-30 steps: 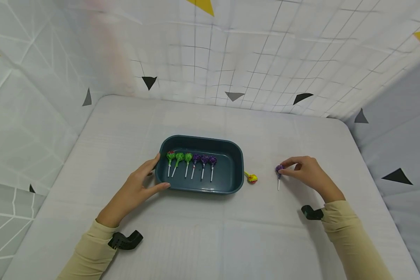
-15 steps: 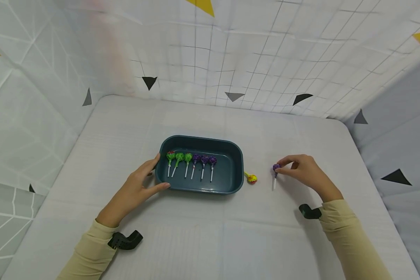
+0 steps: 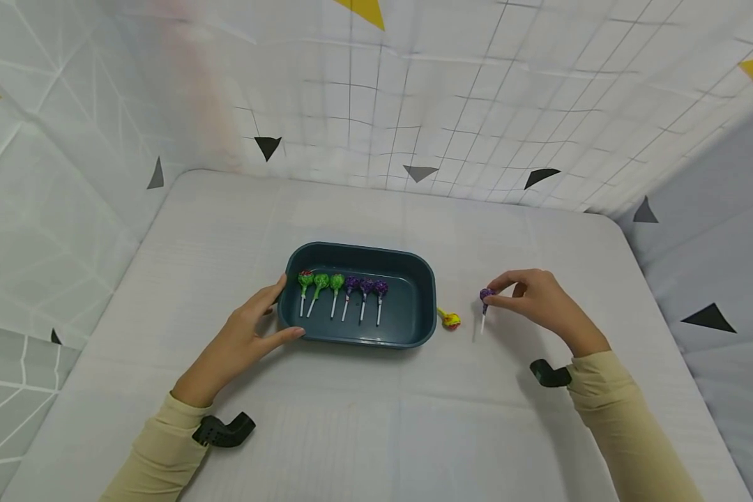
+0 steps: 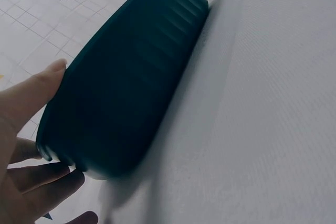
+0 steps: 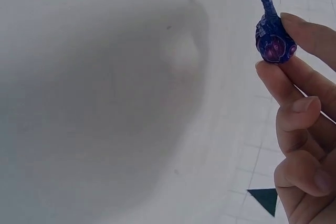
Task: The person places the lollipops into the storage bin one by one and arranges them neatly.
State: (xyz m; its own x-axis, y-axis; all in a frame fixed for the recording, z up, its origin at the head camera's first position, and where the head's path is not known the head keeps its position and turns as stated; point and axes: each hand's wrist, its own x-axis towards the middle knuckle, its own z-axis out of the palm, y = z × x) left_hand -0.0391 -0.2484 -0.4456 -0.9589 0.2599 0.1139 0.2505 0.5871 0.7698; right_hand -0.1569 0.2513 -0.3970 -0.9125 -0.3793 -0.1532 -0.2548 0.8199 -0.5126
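My right hand (image 3: 535,307) pinches a purple-wrapped lollipop (image 3: 486,295) by its head between thumb and fingers, to the right of the tray. Its white stick points down toward the tablecloth. The right wrist view shows the shiny wrapper (image 5: 275,40) close, with the other fingers curled below. At the left end of a dark teal tray (image 3: 358,342), my left hand (image 3: 245,335) grips the corner, thumb on the front wall and fingers round the end. Inside the tray lie three green lollipops (image 3: 321,282) and three purple lollipops (image 3: 367,286) in a row, sticks toward me.
A yellow lollipop (image 3: 451,321) lies on the white tablecloth (image 3: 351,418) just off the tray's right end. White patterned curtains (image 3: 452,97) rise behind and beside the table. A black wrist camera (image 3: 224,430) is worn on each sleeve.
My right hand has moved a little left with the purple lollipop, whose stick has come up off the cloth, its shadow now apart. The left hand and tray stay in place.
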